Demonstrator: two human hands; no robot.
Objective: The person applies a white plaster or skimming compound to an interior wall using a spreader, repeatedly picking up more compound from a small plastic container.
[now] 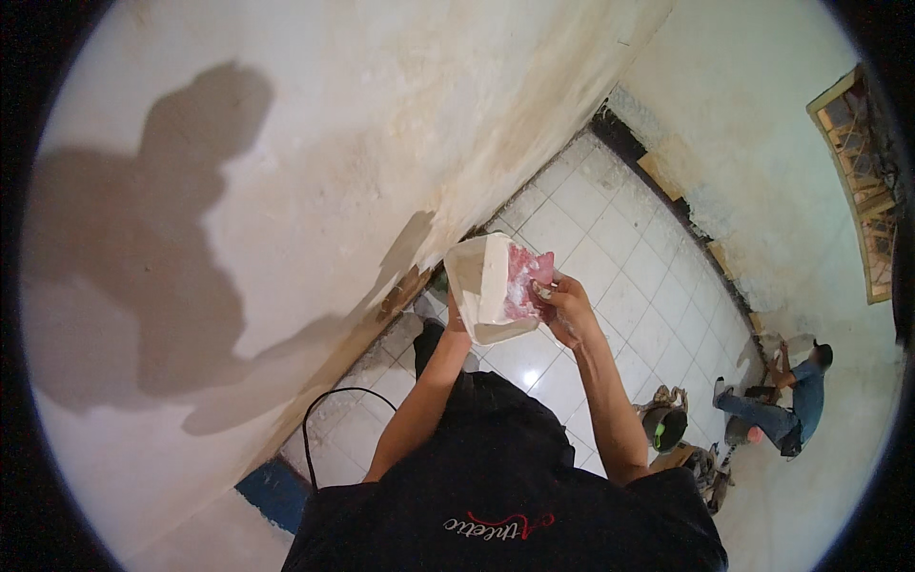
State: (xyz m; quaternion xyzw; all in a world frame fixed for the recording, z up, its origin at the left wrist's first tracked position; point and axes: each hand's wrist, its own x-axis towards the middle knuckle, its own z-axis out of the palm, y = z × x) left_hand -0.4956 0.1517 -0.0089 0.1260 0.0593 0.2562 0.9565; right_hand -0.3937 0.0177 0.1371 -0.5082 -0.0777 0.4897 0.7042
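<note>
My left hand (pixel 458 322) grips the side of an off-white plastic tub (pixel 465 276), held out in front of me at about waist height. My right hand (pixel 569 307) is closed on a pinkish-red putty spreader (pixel 524 281) smeared with white paste, the thumb laid over its near face. The spreader lies across the tub's right part. A broad cream-coloured strip (pixel 493 278) stands beside it; whether it is the spreader's blade or paste, I cannot tell. The tub's far inside and most of my left fingers are hidden.
A stained, patchy wall (pixel 362 143) rises close on my left. White floor tiles (pixel 620 229) lie ahead and right. A black cable (pixel 305 429) loops near a blue panel (pixel 274 493). A dark bucket (pixel 664 426) stands right; beyond, a co-worker (pixel 799 400) sits by the far wall.
</note>
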